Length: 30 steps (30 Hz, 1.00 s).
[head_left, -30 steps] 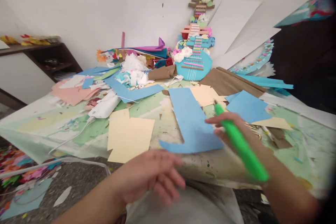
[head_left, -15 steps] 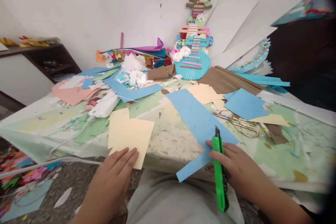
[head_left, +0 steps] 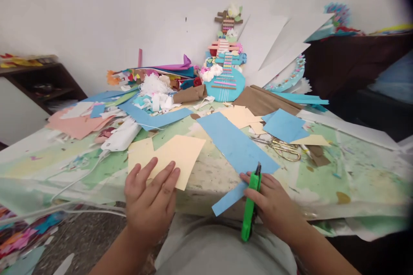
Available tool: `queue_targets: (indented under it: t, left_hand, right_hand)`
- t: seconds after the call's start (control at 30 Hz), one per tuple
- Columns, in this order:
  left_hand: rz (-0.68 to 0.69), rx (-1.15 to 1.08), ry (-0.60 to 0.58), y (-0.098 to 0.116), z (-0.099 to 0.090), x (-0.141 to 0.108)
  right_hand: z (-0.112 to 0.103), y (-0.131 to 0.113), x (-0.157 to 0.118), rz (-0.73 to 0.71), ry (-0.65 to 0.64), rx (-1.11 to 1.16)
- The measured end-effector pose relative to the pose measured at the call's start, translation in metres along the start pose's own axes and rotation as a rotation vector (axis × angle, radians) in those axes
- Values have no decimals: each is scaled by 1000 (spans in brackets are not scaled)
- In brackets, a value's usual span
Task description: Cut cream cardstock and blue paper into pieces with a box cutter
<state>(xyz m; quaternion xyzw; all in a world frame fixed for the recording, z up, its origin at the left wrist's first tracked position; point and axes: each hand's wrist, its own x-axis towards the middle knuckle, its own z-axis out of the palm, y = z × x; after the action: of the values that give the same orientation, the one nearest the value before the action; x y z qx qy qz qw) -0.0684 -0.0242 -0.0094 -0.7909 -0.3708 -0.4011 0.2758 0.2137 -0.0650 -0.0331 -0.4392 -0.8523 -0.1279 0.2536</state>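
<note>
Since half a second ago, one sheet of cream paper (head_left: 187,150) has slid to the right and now sits askew, with the left hand (head_left: 151,193) following on top of it. That hand lies palm down, fingers lightly spread across the cream near the front edge of the table (head_left: 209,165); its thumb is hidden. To the right, the right hand (head_left: 274,197) pinches a green utility knife (head_left: 251,210) between thumb and fingers, blade pointing forward, its fingertips at the bend of an L-shaped blue paper (head_left: 237,142). The short leg of the L reaches past the table's front edge.

Shifting the cream sheet looks like the step in hand. Flat, light finger pressure should move it without creasing, and the blade is best kept tilted up, clear of both papers and the left hand.

Counted: one knife; one L-shaped blue paper by the right hand; apparently two overlapping cream sheets at the left hand; one pair of gold-handled scissors (head_left: 286,149); one white power strip (head_left: 119,135). Scraps behind overlap too much to count.
</note>
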Motion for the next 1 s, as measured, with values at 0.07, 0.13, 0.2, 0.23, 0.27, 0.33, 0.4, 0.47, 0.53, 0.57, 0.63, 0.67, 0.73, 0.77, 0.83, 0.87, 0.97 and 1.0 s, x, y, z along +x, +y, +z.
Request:
queue_targets:
  t: [0.07,0.13,0.2,0.23,0.27,0.33,0.4,0.47,0.53,0.57,0.63,0.67,0.73,0.77,0.83,0.87,0.97,1.0]
  left_hand:
    - [-8,5,41,2,2,-2]
    - [-11,-7,51,2,2,-3]
    - [-11,-16,42,1,1,-3]
    - [-13,-17,41,1,0,-2]
    - [-17,-16,41,0,0,-1]
    - [-33,-18,47,-2,-1,2]
    - [-59,-24,61,-5,-3,4]
    - [-90,-22,84,-11,-6,4]
    - [-117,-9,120,-17,-11,2]
    - [-133,-2,134,-20,-14,1]
    - [-159,3,116,-25,-19,0]
    - [-164,7,98,-25,-21,0]
    - [-153,19,71,-24,-24,1]
    - [-141,25,79,-23,-24,2]
    - [-118,31,120,-19,-23,5]
    - [-110,25,121,-16,-22,6]
    - [-105,-14,75,-10,-20,12]
    - [-104,-34,66,-8,-20,14]
  right_hand:
    - [4,-5,-1,-29,124,-12]
    - [7,-13,-1,-42,222,-12]
    - [7,-23,3,-47,227,7]
    - [6,-27,5,-54,201,24]
    - [4,-31,9,-66,176,44]
    - [-1,-33,16,-102,106,81]
    - [-7,-27,20,-150,38,114]
    - [-14,-12,19,-162,-20,119]
    - [-19,7,12,-88,-67,79]
    - [-22,15,7,-60,-86,42]
    - [-25,27,-4,-66,-141,-15]
    - [-26,30,-9,-89,-159,-48]
    - [-28,30,-14,-151,-149,-111]
    - [-29,28,-15,-180,-123,-139]
    - [-33,21,-14,-223,-68,-165]
    - [-35,17,-12,-239,-45,-163]
    - [-39,3,-10,-274,-21,-141]
    - [-40,-1,-10,-284,-26,-135]
